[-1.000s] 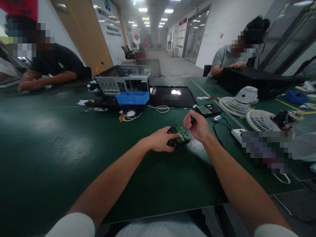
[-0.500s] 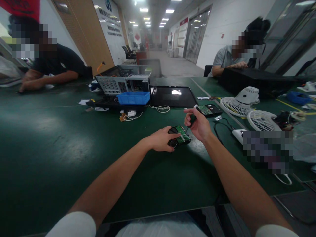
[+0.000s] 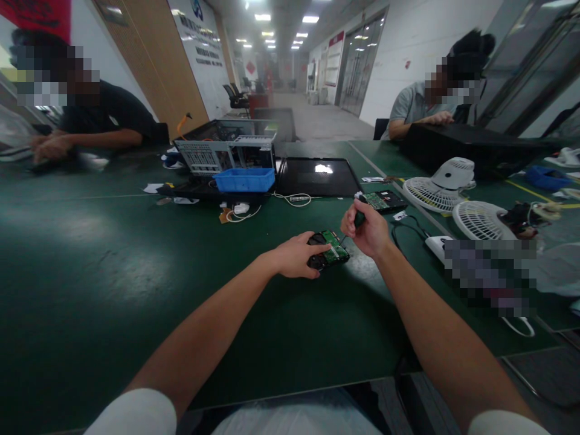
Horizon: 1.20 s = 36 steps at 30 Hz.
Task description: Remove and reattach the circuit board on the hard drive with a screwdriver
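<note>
My right hand (image 3: 369,231) is wrapped round the green handle of a screwdriver (image 3: 359,219), just right of the frame's centre. Half a second back the fingers were loosened and reaching out; now they're curled in again, and the handle has tipped a little to the right. So I have a fresh hold on the tool, while its thin shaft runs down to the right edge of the drive (image 3: 344,255). Whether the tip sits in a screw is too small to tell.

My left hand (image 3: 296,257) hasn't budged: it clasps the drive's left end, thumb at the near edge, index finger laid across the green board (image 3: 333,238). The drive lies flat on the green table (image 3: 272,338) near the middle of the frame, and it's staying put under that grip, steady for the tool.

Just beyond my right hand, a second drive (image 3: 392,201) lies board-up. Further out, right of the frame, come two white fans, one (image 3: 428,194) behind the other (image 3: 478,219). Upper centre, a blue tray (image 3: 244,180) stands in front of an opened PC case (image 3: 203,158), with a black panel (image 3: 317,178) to its right. Upper left, a co-worker's hands (image 3: 52,148) have shifted too, blurred.
</note>
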Each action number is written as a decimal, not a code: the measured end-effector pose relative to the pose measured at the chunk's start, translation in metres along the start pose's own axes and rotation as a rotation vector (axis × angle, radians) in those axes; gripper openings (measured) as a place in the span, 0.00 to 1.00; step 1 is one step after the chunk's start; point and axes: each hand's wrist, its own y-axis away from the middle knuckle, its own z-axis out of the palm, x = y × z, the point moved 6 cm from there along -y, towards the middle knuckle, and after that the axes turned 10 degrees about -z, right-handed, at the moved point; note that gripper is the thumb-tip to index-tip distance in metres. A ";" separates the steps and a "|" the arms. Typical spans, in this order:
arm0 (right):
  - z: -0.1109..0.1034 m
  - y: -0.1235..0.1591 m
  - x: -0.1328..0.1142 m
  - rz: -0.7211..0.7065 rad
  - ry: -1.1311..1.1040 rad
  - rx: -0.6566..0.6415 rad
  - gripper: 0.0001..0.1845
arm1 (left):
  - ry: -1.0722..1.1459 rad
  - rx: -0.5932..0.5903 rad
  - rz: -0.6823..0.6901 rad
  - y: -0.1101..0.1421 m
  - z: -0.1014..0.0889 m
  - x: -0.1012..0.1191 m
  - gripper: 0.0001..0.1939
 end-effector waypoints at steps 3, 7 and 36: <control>0.004 0.001 0.000 -0.007 -0.007 -0.025 0.24 | 0.005 0.002 0.003 -0.001 0.000 0.000 0.45; 0.006 0.001 0.001 0.011 0.005 -0.036 0.25 | -0.007 0.008 0.007 -0.001 0.000 0.000 0.46; -0.002 0.000 0.006 -0.036 0.017 0.038 0.14 | 0.016 0.025 0.016 -0.002 0.001 0.000 0.45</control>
